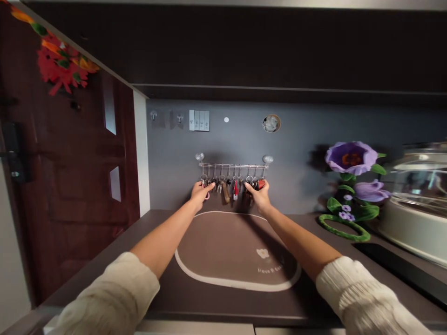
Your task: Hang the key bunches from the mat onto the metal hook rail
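A clear rail [233, 165] with hooks is fixed to the grey wall by two round suction cups, and several bunches of keys hang from it. My left hand [199, 194] is at the rail's left end, thumb laid across keys and a pink ring [207, 196], its fingers closed about them. At the right end my right hand [259, 195] holds a bunch of keys [249, 180] with a red fob [261, 184] near its index finger; the other fingers are mostly hidden. Between my hands hang a brown fob [226, 192] and a red-and-white key tag [235, 190].
An oval brown mat [226, 251] lies on the dark counter beneath the rail. Purple artificial flowers [351, 160] and a white, clear-domed appliance [415, 223] stand at right. A shelf [244, 46] overhangs above. On the left is a dark red door [70, 186].
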Tool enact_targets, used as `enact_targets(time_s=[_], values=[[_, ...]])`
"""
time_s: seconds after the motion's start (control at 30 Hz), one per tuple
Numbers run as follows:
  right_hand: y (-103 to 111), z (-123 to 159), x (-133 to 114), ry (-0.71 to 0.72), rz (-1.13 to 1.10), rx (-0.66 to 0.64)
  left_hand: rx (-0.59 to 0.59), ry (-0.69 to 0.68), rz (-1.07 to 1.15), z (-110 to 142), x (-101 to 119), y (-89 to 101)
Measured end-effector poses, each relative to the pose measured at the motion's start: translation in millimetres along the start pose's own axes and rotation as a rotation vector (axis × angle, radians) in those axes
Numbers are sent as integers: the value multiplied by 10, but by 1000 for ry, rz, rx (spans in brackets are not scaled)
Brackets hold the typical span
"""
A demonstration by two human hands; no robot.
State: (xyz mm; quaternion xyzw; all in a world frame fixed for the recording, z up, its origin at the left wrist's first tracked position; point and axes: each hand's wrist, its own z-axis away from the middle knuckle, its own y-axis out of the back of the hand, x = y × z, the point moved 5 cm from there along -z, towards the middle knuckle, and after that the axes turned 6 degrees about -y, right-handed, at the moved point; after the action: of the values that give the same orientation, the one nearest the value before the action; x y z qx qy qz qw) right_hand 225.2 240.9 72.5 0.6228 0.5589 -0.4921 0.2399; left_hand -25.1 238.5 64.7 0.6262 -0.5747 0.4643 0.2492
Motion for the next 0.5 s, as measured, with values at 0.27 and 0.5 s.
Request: enact_targets(time_s=[0.27,0.5], values=[[-239,76,-7,41,-115,132,35,74,371,52,-120,-415],[-206,84,-78,-95,-274,74,92,166,573,99,-49,-498]])
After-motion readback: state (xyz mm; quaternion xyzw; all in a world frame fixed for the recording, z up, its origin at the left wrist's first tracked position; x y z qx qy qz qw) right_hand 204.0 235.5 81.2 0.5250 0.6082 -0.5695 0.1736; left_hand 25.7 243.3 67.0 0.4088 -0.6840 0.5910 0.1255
